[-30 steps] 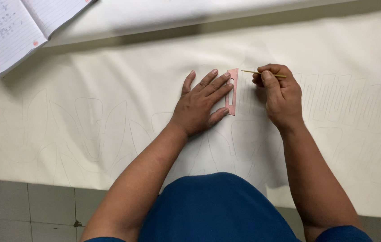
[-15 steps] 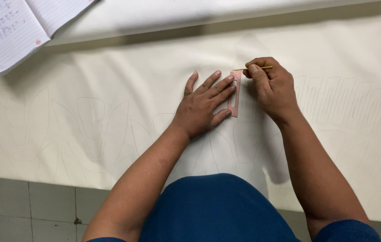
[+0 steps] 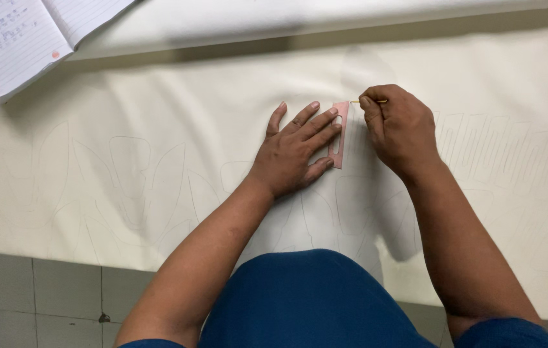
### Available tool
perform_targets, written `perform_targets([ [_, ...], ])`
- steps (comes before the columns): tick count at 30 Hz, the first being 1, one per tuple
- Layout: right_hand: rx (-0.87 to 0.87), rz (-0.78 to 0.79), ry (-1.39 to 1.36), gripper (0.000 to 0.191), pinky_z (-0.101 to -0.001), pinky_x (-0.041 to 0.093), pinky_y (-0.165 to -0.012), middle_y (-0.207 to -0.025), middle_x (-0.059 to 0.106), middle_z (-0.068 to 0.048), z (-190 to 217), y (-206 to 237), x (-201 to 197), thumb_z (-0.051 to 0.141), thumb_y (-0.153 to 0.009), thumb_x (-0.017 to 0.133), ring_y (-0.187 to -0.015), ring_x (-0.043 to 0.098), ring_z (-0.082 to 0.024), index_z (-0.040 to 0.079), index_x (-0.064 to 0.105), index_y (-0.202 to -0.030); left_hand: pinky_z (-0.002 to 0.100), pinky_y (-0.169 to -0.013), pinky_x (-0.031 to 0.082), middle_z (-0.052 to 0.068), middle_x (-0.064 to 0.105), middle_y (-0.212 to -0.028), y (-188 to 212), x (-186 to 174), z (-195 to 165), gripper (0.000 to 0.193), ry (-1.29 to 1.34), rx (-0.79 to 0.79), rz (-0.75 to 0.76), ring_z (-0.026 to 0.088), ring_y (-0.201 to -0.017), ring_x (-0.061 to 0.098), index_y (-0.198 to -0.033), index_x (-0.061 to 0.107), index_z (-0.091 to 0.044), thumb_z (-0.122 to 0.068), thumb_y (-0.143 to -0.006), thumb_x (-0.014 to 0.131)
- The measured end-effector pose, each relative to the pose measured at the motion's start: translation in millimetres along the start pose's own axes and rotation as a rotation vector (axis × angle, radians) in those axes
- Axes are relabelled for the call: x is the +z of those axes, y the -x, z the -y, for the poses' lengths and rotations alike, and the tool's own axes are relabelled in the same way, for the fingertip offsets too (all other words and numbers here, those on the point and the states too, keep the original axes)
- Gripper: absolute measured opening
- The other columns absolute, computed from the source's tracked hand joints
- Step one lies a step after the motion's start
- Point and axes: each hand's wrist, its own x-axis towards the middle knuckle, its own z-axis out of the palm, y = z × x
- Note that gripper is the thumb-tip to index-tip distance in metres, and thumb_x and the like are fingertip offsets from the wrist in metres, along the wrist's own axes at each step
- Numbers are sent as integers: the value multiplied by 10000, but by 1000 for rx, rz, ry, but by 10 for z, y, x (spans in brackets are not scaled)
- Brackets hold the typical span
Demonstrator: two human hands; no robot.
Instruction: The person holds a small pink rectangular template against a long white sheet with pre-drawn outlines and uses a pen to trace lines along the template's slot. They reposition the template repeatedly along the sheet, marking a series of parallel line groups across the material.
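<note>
Pink template (image 3: 339,134) lies flat on the cream cloth (image 3: 158,129), near the middle. Left hand (image 3: 293,151) rests on it with fingers spread wide and flat, pressing it down. Right hand (image 3: 399,125) is curled tight around a thin yellow pencil (image 3: 369,101), right by the template's top end. An open notebook (image 3: 23,38) sits far off in the corner.

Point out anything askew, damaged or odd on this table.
Nothing stands out. The left hand presses a small pink slotted template flat on cream cloth; the right hand holds a thin yellow pencil beside it.
</note>
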Motion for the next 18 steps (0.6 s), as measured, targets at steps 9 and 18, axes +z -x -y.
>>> perform_targets([
  [9, -183, 83, 47, 118, -392, 565, -751, -957, 730, -115, 142, 662, -42, 144, -1015, 672, -849, 698, -275, 27, 684, -1023, 553, -1265, 73, -77, 443, -1582, -2, 7, 21, 491, 21, 8, 3, 164, -1512, 328, -1392, 587, -363, -503, -927, 662],
  [18, -78, 125, -17, 96, -365, 559, -699, -908, 731, -101, 216, 920, -62, 114, -1008, 664, -796, 696, -249, 28, 703, -994, 571, -1254, 95, -66, 454, -1578, 10, -35, 20, 306, 87, 9, 2, 195, -1508, 346, -1173, 695, -282, -413, -897, 709],
])
